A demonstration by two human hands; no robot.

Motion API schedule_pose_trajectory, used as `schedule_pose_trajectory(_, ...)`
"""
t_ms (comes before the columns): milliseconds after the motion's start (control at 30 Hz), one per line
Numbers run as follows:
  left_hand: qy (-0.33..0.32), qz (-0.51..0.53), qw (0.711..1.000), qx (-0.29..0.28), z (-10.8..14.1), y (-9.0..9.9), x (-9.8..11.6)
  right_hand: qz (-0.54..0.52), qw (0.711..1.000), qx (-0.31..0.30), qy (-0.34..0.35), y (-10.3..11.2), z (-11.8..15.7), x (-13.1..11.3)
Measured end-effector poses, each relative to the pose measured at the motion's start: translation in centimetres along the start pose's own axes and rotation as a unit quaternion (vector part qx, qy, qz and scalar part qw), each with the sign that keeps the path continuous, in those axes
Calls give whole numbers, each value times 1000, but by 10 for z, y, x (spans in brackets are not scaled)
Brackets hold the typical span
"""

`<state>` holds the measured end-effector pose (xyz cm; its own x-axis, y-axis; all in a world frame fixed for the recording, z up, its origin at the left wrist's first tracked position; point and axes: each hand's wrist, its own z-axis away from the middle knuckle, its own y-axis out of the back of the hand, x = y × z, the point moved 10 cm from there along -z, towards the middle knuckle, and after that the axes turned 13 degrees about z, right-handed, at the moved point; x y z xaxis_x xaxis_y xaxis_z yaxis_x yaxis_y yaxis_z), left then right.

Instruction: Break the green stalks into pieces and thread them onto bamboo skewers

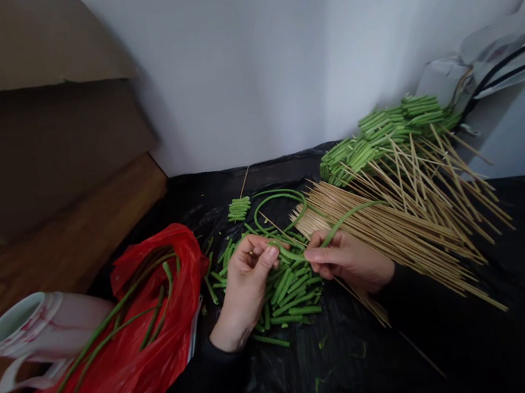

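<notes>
Both hands hold one long green stalk (351, 213) above a heap of short cut green pieces (292, 293). My left hand (252, 278) pinches it between thumb and fingers at the left. Close by, my right hand (342, 258) is closed on the same stalk, which curves away past it to the right. Another green stalk (259, 209) lies in a loop behind the hands. Right of my right hand is a spread of thin wooden skewers (401, 236). One skewer with several green pieces on it (239, 209) lies behind the heap.
A red plastic bag (142, 353) with long stalks lies at the left, beside a white and pink mug (61, 323). Finished-looking skewered green bundles (383, 131) are stacked at the back right. Black sheeting (324, 375) covers the surface. A cardboard box (29, 143) stands back left.
</notes>
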<state>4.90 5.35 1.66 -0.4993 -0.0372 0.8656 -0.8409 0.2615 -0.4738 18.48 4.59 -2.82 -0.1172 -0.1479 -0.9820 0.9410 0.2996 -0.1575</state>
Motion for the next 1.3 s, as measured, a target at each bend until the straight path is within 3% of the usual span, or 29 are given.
schedule_pose_trajectory(167, -43, -40, 998, 27, -1, 9, 6, -11, 1000, -3, 12, 4, 1, -9)
schedule_pose_trajectory(400, -99, -133, 986, -2, 8, -10, 18, 5, 998, 5, 56, 9, 8, -33)
schedule_pose_trajectory(567, 4, 6, 998, -59, 8, -22, 0, 31, 997, 2, 71, 17, 12, -47)
schedule_pose_trajectory(733, 139, 136, 977, -83, 10, -23, -11, -11, 990, 48, 130, 49, 23, -73)
schedule_pose_trajectory(833, 199, 117, 966, -115, 16, -29, -20, 6, 992, 16, 128, 47, 26, -74)
schedule_pose_trajectory(1000, 235, -9, 959, -159, 26, -35, -39, 87, 987, -107, 81, 5, 23, -50)
schedule_pose_trajectory(1233, 285, -89, 937, -182, 34, -35, -51, 129, 979, -142, 68, -10, 19, -31)
schedule_pose_trajectory(1300, 282, -92, 939, -173, 33, -34, -50, 101, 985, -125, 68, -8, 18, -33)
